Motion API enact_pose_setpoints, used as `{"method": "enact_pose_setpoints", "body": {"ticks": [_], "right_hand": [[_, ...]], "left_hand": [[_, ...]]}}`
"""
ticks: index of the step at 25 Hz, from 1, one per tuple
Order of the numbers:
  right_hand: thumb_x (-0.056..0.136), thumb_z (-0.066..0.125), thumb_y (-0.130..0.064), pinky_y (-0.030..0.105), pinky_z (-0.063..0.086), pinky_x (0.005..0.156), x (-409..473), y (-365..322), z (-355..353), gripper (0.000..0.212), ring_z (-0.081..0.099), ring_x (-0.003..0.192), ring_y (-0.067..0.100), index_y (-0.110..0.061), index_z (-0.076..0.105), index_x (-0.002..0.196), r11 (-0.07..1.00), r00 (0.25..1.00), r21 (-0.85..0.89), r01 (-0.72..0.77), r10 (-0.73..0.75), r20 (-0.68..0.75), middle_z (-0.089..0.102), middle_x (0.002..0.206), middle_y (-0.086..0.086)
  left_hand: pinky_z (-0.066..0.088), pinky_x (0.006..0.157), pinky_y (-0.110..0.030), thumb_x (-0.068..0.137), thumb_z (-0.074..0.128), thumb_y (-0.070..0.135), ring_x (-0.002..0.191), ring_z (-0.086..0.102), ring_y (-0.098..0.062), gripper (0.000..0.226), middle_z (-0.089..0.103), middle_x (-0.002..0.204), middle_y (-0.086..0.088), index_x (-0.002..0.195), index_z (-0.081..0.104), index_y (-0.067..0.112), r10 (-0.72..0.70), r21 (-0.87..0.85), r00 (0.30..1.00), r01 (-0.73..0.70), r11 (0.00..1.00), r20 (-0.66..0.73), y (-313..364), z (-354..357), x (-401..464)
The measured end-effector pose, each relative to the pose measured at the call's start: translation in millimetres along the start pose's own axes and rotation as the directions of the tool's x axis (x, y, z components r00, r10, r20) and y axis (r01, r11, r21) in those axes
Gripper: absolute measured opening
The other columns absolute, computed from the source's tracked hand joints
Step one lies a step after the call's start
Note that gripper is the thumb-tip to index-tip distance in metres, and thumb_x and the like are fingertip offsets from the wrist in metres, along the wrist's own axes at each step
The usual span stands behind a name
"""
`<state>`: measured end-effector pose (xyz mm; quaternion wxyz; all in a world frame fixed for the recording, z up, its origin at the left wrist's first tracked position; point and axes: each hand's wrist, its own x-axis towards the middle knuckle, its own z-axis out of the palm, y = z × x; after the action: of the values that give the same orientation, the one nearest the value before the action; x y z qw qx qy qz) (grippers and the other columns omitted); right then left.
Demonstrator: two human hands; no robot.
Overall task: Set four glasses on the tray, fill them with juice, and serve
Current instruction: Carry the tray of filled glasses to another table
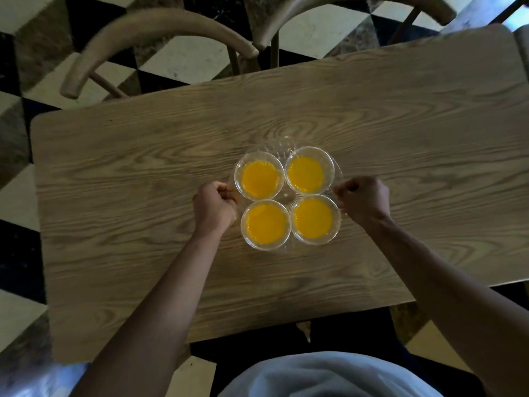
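Several clear glasses of orange juice stand packed in a square on a clear round tray [282, 144]: far left [259, 175], far right [309, 170], near left [266, 224] and near right [315, 219]. The tray is over the middle of the wooden table [143, 173]. My left hand [214, 207] grips the tray's left edge with curled fingers. My right hand [362, 199] grips its right edge the same way. Whether the tray rests on the table or hangs just above it cannot be told.
Two wooden chairs with curved backs stand past the table's far edge, one at the far left [148, 27] and one at the far middle [357, 7]. Around the table lies a black-and-white checkered floor [183, 61]. My own body is at the table's near edge.
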<state>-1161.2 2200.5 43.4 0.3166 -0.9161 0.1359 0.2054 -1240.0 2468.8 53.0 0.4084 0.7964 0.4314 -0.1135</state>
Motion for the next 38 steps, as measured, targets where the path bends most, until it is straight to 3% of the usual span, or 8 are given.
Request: {"method": "enact_pose_setpoints", "body": {"ticks": [8, 13, 18, 23, 28, 31, 34, 38], "right_hand": [[0.087, 0.074, -0.021, 0.027, 0.056, 0.072, 13, -6, 8, 0.015, 0.074, 0.077, 0.019, -0.011, 0.081, 0.079, 1.0, 0.999, -0.015, -0.021, 0.022, 0.03, 0.073, 0.068, 0.0], [0.088, 0.073, -0.018, 0.03, 0.06, 0.073, 17, -13, 10, 0.013, 0.073, 0.072, 0.017, -0.017, 0.079, 0.076, 1.0, 0.999, -0.004, -0.017, 0.017, 0.049, 0.07, 0.065, -0.006], [0.086, 0.072, -0.018, 0.021, 0.053, 0.064, 21, -13, 15, 0.016, 0.065, 0.061, 0.006, -0.018, 0.078, 0.072, 1.0, 1.0, -0.011, -0.007, 0.007, 0.026, 0.068, 0.061, -0.007], [0.086, 0.072, -0.016, 0.024, 0.048, 0.07, 23, -11, 16, 0.019, 0.068, 0.074, 0.013, -0.02, 0.076, 0.068, 1.0, 1.0, -0.017, -0.019, 0.019, 0.012, 0.063, 0.061, -0.013], [0.087, 0.073, -0.019, 0.024, 0.046, 0.069, 27, -6, 19, 0.012, 0.069, 0.077, 0.017, -0.015, 0.08, 0.078, 0.999, 0.999, -0.016, -0.037, 0.037, 0.005, 0.067, 0.065, -0.004], [0.087, 0.073, -0.022, 0.028, 0.051, 0.069, 29, -5, 21, 0.013, 0.072, 0.079, 0.02, -0.011, 0.081, 0.084, 0.999, 0.999, -0.02, -0.039, 0.039, -0.002, 0.073, 0.072, 0.002], [0.085, 0.074, -0.023, 0.036, 0.06, 0.076, 30, -4, 23, 0.014, 0.074, 0.082, 0.022, -0.011, 0.082, 0.085, 0.999, 0.999, 0.002, -0.049, 0.049, -0.013, 0.078, 0.08, 0.007], [0.083, 0.075, -0.028, 0.043, 0.063, 0.076, 32, 1, 25, 0.017, 0.075, 0.08, 0.024, -0.012, 0.081, 0.085, 0.998, 0.998, 0.001, -0.069, 0.069, -0.002, 0.078, 0.078, 0.007]], "left_hand": [[0.064, 0.085, -0.039, 0.089, 0.063, -0.011, 0.086, 0.074, -0.023, 0.024, 0.075, 0.091, -0.007, 0.104, 0.075, 0.005, -0.032, -0.006, 0.999, 0.032, 0.999, -0.005, -4, 5, 15], [0.058, 0.07, -0.027, 0.09, 0.063, -0.012, 0.08, 0.072, -0.017, 0.027, 0.069, 0.082, 0.004, 0.105, 0.074, 0.007, -0.031, 0.01, 1.0, 0.031, 0.999, 0.0, -4, 4, 21], [0.055, 0.065, -0.02, 0.091, 0.064, -0.013, 0.072, 0.066, -0.005, 0.029, 0.07, 0.086, 0.003, 0.106, 0.073, 0.01, -0.021, 0.017, 1.0, 0.021, 1.0, -0.003, -4, 5, 25], [0.064, 0.088, -0.038, 0.089, 0.065, -0.013, 0.087, 0.073, -0.019, 0.028, 0.069, 0.084, 0.005, 0.107, 0.074, 0.007, -0.039, 0.008, 0.999, 0.039, 0.999, 0.002, -3, 10, 30], [0.057, 0.07, -0.022, 0.09, 0.064, -0.011, 0.08, 0.07, -0.01, 0.029, 0.066, 0.082, 0.009, 0.11, 0.073, 0.009, -0.032, 0.016, 0.999, 0.032, 0.999, 0.011, -4, 13, 33], [0.061, 0.073, -0.027, 0.091, 0.064, -0.012, 0.08, 0.07, -0.011, 0.03, 0.067, 0.084, 0.007, 0.11, 0.072, 0.009, -0.027, 0.016, 1.0, 0.027, 1.0, 0.014, -5, 13, 35], [0.05, 0.063, -0.016, 0.092, 0.063, -0.012, 0.071, 0.062, 0.0, 0.029, 0.064, 0.08, 0.011, 0.109, 0.072, 0.009, -0.019, 0.03, 1.0, 0.019, 0.999, 0.008, -6, 14, 37], [0.05, 0.06, -0.018, 0.091, 0.064, -0.011, 0.068, 0.062, -0.001, 0.028, 0.067, 0.08, 0.009, 0.105, 0.072, 0.012, -0.018, 0.03, 1.0, 0.018, 0.999, 0.005, -8, 17, 36]]}}
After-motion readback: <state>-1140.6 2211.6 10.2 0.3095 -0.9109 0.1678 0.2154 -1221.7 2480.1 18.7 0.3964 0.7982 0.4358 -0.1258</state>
